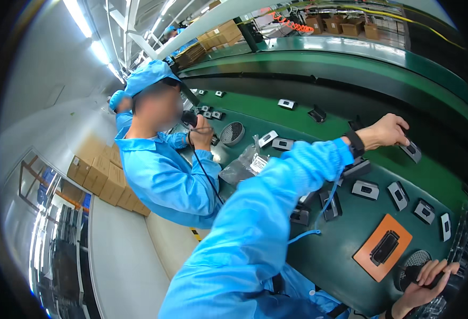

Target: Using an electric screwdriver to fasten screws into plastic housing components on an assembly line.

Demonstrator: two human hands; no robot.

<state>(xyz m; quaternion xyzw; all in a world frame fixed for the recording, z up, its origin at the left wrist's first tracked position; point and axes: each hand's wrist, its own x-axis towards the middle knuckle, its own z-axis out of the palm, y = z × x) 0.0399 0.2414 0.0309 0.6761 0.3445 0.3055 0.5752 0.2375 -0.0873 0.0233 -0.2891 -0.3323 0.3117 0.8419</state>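
My left hand (384, 131) reaches far across the bench to the green belt. Its fingertips grip the end of a small silver-and-black device (413, 153), which is tilted at the belt. At the lower right, my right hand (431, 279) is closed around a black, rounded object (450, 288), partly hidden by the fingers; its kind cannot be made out. Beside that hand stands a round container with a speckled grey filling (418, 258). An orange mat (367, 258) lies nearby with a black rectangular part (385, 248) on it.
Several silver-and-black devices, one of them a near unit (365, 190), are spread over the green bench (324, 250). A blue cord (304, 234) hangs below my left wrist. A co-worker (162, 159) in blue holds a corded tool at left, near a plastic bag (242, 166) and round container (232, 133).
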